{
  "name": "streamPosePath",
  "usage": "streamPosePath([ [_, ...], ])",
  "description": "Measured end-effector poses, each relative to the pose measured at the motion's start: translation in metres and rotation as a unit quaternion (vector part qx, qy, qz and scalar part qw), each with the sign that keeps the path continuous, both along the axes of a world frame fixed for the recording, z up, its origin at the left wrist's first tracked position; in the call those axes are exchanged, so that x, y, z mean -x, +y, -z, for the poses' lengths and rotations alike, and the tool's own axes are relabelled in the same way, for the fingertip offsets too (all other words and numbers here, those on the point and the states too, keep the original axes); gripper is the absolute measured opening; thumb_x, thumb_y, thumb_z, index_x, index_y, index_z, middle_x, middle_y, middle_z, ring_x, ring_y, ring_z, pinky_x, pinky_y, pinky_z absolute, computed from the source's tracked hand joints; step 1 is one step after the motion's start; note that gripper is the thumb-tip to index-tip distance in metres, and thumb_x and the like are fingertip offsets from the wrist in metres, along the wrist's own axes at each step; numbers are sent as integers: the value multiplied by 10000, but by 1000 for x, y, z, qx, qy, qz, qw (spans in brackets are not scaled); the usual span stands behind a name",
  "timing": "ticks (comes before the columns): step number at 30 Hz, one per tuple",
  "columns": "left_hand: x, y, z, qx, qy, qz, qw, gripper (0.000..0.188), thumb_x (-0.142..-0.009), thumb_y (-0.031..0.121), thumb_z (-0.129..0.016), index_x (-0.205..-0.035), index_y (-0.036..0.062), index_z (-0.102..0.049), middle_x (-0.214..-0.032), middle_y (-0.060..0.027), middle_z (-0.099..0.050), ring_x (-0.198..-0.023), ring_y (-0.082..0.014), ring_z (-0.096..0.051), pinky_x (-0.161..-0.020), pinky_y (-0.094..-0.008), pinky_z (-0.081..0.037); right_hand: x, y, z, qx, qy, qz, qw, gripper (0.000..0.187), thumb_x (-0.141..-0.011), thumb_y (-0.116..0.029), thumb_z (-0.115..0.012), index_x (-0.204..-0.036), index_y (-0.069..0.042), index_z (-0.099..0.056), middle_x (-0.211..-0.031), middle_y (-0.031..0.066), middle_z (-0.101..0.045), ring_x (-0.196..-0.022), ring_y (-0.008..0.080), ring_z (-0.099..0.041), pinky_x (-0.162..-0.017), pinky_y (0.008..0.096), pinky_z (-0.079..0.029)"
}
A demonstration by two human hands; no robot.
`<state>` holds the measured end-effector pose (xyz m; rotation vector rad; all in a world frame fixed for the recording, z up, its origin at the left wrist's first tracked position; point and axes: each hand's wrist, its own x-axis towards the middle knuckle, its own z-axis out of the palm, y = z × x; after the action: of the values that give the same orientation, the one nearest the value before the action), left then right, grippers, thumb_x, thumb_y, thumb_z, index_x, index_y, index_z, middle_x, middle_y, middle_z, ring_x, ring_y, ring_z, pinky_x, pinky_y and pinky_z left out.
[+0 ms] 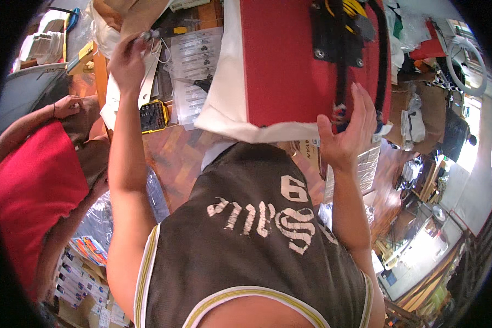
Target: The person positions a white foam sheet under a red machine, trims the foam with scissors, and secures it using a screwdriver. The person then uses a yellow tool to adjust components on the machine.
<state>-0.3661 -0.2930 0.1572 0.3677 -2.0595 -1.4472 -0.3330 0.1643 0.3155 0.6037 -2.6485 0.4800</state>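
A large red panel with a white padded edge stands in front of me, slightly right. Bolted to it is a black plate, with a coil of yellow cable and dark strips running across. My right hand lies against the near edge of the panel, thumb and fingers stretched apart, beside a small bundle of coloured wire ends. Out at the upper left, my left hand has its fingers closed around a small shiny metal part, whose exact kind is unclear.
Printed sheets and a yellow-and-black bit set lie on the table left of the panel. A brown paper bag sits at the back. Close on my left is another person in red. Cluttered shelves and wood pieces line the right.
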Motion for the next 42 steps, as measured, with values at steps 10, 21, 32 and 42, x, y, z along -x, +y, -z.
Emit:
streamPosePath([
  [10, -200, 187, -112, -527, 14, 145, 837, 208, -1005, 123, -626, -1149, -27, -639, -849, -86, -694, -717, -154, -692, -685, -341, -620, -118, -25, 1, 579, -509, -125, 624, 493, -901, -167, -777, -1317, -27, -552, -1135, 138, -652, -931, 199, -676, -801, 317, -568],
  [21, -156, 252, -108, 326, -15, 126, 937, 362, -843, 167, -736, -1188, 82, -666, -1046, -77, -676, -1105, -304, -584, -1068, -529, -352, -98, 26, 3, 618, -344, -1, 707, 284, -954, -76, -705, -1191, 8, -572, -952, 109, -692, -752, 185, -703, -684, 310, -608],
  [32, -190, 236, -67, 348, 65, 222, 908, 160, -725, 106, -807, -861, 144, -732, -876, 30, -664, -882, -172, -639, -960, -449, -399, -86, -17, 0, 506, -260, 5, 822, 171, -946, -108, -734, -1021, 19, -648, -834, 50, -698, -727, 121, -675, -658, 264, -530],
  [42, -194, 232, -63, 313, 68, 245, 915, 147, -748, 107, -782, -880, 127, -720, -865, 3, -636, -851, -194, -626, -947, -423, -406, -80, -25, -6, 371, -209, 20, 905, 236, -881, -159, -803, -971, 15, -672, -850, 65, -715, -749, 155, -680, -705, 300, -541],
])
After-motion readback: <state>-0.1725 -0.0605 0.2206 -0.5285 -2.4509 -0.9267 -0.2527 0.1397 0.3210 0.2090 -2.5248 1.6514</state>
